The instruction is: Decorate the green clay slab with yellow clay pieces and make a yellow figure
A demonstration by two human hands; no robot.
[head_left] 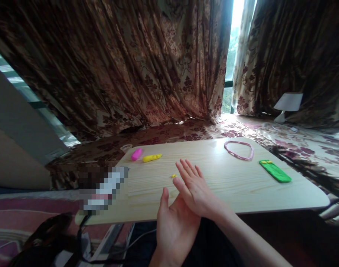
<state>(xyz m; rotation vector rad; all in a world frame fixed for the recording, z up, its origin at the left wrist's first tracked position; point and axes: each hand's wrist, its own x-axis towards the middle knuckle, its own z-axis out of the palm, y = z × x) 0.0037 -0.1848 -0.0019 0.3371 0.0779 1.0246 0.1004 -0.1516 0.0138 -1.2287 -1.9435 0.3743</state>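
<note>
Palm up above the table's near edge, my left hand (175, 228) has its thumb raised; its fingers are mostly hidden under the other hand. My right hand (195, 193) lies flat across it with fingers stretched out. Whether anything is between the palms is hidden. Just past the right fingertips, a tiny yellow clay piece (173, 176) rests on the table. Farther back are a tapered yellow clay lump (151, 158) and a pink clay lump (136, 154). On the right lies a flat green clay slab (276, 172) with two small yellow pieces (266, 162) at its far end.
A light wooden table (214, 202) spans the front. A twisted pink loop (240, 158) lies at its back right, a pixelated object (106, 189) at its left edge. Behind are a white lamp (288, 102) and patterned curtains (147, 63).
</note>
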